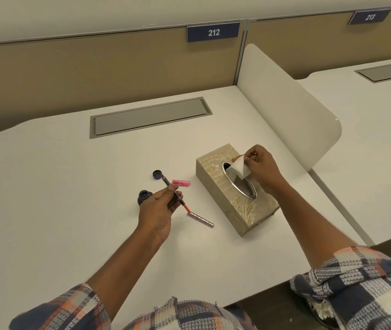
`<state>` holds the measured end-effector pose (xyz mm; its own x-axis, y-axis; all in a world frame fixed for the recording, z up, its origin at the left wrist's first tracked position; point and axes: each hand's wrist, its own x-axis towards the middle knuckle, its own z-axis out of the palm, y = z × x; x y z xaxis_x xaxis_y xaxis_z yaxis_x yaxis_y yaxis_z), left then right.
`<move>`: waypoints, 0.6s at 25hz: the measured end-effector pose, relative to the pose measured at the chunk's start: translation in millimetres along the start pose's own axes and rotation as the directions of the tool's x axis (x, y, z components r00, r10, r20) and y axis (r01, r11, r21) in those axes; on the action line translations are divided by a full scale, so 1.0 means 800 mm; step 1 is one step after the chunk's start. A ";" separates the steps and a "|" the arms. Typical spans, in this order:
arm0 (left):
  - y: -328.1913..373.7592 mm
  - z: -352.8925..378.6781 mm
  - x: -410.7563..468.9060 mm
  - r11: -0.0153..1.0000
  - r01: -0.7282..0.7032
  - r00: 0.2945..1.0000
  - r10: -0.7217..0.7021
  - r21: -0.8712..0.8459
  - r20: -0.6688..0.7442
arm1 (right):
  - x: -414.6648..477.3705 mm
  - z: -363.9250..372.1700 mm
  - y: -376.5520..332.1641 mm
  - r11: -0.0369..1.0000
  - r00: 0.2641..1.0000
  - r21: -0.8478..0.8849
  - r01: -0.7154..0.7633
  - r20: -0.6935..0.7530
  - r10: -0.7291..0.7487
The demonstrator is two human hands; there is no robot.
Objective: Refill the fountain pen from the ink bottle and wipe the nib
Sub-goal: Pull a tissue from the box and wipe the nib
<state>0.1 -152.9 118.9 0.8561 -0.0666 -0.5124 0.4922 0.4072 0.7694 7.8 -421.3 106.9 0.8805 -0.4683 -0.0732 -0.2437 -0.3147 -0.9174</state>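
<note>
Left hand (158, 208) grips the pen (174, 192) just right of the ink bottle (144, 196); right hand (260, 169) pinches a tissue (238, 169) above the tissue box (230, 196).

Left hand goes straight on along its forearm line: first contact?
Likely the pink cap lying on the desk just beyond the left hand, which grips the pen. Height is unclear, so the hand may pass over it.

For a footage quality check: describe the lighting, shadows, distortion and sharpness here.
Head view: soft, even light; only a faint shadow beside the tissue box; no glare on the desk; wide-angle bowing along the partition; the pen in the left hand looks soft; the tissue in the right hand is not overexposed.
</note>
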 end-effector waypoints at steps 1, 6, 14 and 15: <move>0.000 0.000 0.000 1.000 -0.005 1.000 0.005 0.001 -0.002 | -0.001 0.000 -0.002 0.999 0.999 0.045 0.001 -0.034 0.001; -0.001 -0.002 0.003 1.000 -0.011 1.000 0.011 0.004 -0.008 | -0.005 0.009 -0.014 0.989 0.996 0.143 0.033 -0.083 -0.021; -0.003 -0.002 0.004 1.000 0.003 1.000 -0.003 -0.003 -0.010 | -0.013 -0.003 -0.025 0.718 0.997 0.692 -0.076 0.041 0.067; -0.003 -0.001 0.003 1.000 0.005 1.000 -0.005 -0.001 -0.008 | -0.013 -0.004 -0.027 0.683 0.997 0.726 -0.079 0.055 0.057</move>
<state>1.1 -153.3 115.5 0.8521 -0.0612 -0.5197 0.4967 0.4075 0.7663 2.2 -412.3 129.2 0.8862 -0.4394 -0.1467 0.0591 0.4215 -0.9049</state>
